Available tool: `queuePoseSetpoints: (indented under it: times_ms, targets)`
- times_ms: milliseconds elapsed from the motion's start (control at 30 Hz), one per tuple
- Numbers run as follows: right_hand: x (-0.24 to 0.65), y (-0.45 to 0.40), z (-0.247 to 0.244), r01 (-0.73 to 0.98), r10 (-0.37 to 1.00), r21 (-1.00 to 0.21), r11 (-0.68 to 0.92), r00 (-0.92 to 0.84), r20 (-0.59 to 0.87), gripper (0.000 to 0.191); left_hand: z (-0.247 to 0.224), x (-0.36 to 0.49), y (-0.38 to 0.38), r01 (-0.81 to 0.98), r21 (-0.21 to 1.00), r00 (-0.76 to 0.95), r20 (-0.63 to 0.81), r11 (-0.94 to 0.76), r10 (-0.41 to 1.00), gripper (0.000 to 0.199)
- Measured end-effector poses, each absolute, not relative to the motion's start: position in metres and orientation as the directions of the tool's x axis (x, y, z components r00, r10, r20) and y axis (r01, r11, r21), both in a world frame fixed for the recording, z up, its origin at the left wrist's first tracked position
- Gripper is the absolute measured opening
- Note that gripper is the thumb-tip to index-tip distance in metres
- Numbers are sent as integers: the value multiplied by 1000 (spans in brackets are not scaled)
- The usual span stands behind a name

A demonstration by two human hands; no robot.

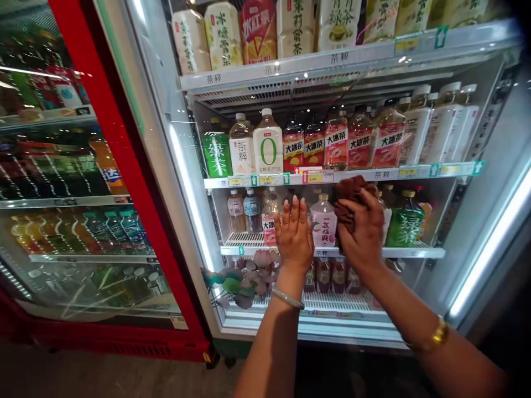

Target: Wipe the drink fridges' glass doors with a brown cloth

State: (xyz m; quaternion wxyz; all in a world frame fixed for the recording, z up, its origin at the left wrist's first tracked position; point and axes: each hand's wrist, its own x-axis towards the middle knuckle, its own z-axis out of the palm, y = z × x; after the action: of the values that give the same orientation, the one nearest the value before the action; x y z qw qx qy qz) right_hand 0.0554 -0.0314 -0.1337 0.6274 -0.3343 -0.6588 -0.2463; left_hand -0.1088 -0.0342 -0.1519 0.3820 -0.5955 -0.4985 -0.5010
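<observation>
My left hand (294, 237) lies flat with fingers stretched upward, seemingly against the glass door of a lit drinks fridge. To its right, my right hand (365, 235) has its fingers closed on a brown cloth (350, 190), pressed toward the glass at the height of the lower price rail. Behind the hands, seen through the glass, stand a pink-labelled bottle (322, 221) and a red-labelled iced tea bottle (269, 224), partly hidden by my left fingers. A leaf-and-flower decal (244, 282) shows on the glass to the lower left.
Shelves (269, 179) inside hold rows of bottled tea, with larger bottles (259, 33) at the top. On the left stands another fridge with a red frame (99, 138), full of drinks. Bright light strips (186, 204) run down the fridge's sides. Dark floor (136, 376) shows below.
</observation>
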Motion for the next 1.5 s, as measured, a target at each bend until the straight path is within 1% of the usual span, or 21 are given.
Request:
queuePoseSetpoints:
  times_ms: [33,133,200,233,300,400,467,533,600,667,733,867,900,967,1033,1100,1167,1267,1333,1400,1500]
  targets:
    - [45,-31,-136,761,106,-70,645,2,994,49,-153,-108,-33,977,40,2,980,-208,197,65]
    - [35,-34,-170,745,64,123,656,-217,974,50,-157,-110,-32,977,10,26,986,-212,167,65]
    - [51,-38,-202,725,100,160,670,-302,948,54,-162,-110,-33,978,3,34,985,-209,171,66]
    - [62,-40,-215,736,132,125,665,-280,951,57,-164,-110,-34,979,6,31,983,-201,180,66]
    - [82,-41,-229,772,183,-11,636,-137,973,62,-170,-108,-35,984,9,27,980,-179,198,67]
    - [78,-41,-218,766,225,-207,609,84,971,62,-178,-103,-35,987,-11,42,980,-157,195,69]
    - [55,-41,-205,732,254,-275,623,143,957,56,-182,-102,-33,989,-8,36,981,-149,192,70]
    - [32,-41,-201,731,222,-170,661,26,975,51,-185,-102,-30,989,12,17,980,-147,196,71]
    - [26,-40,-209,725,151,-28,689,-105,983,50,-189,-102,-29,988,19,14,977,-153,214,72]
    - [39,-37,-221,723,110,48,689,-169,979,51,-193,-100,-29,989,37,1,968,-146,251,74]
    - [64,-32,-228,741,119,25,671,-141,983,52,-198,-93,-30,990,72,-34,957,-123,287,74]
    - [84,-24,-218,752,165,-210,625,135,977,54,-209,-69,-33,983,164,-126,932,-86,340,76]
    - [79,-24,-215,746,180,-236,622,157,971,54,-213,-63,-34,978,195,-155,922,-79,354,77]
    - [66,-28,-214,741,197,-183,646,70,978,53,-220,-55,-34,970,230,-184,905,-77,382,78]
    - [62,-33,-220,721,205,-80,688,-87,975,51,-226,-54,-35,975,201,-144,899,-99,414,77]
    - [78,-36,-229,705,217,-29,709,-178,960,50,-231,-57,-36,980,153,-82,892,-125,445,73]
    - [111,-37,-236,723,264,-88,685,-134,955,46,-234,-58,-37,982,140,-65,883,-130,466,71]
    - [159,-30,-238,749,303,-271,604,98,948,45,-236,-51,-38,981,167,-100,875,-101,473,72]
    - [168,-23,-236,747,274,-340,572,217,937,52,-237,-44,-37,981,178,-121,877,-81,465,73]
    - [154,-19,-234,752,242,-318,577,214,946,56,-240,-39,-34,983,171,-120,882,-72,455,72]
    - [116,-24,-238,753,239,-155,639,-3,971,56,-245,-40,-31,988,134,-89,893,-73,442,68]
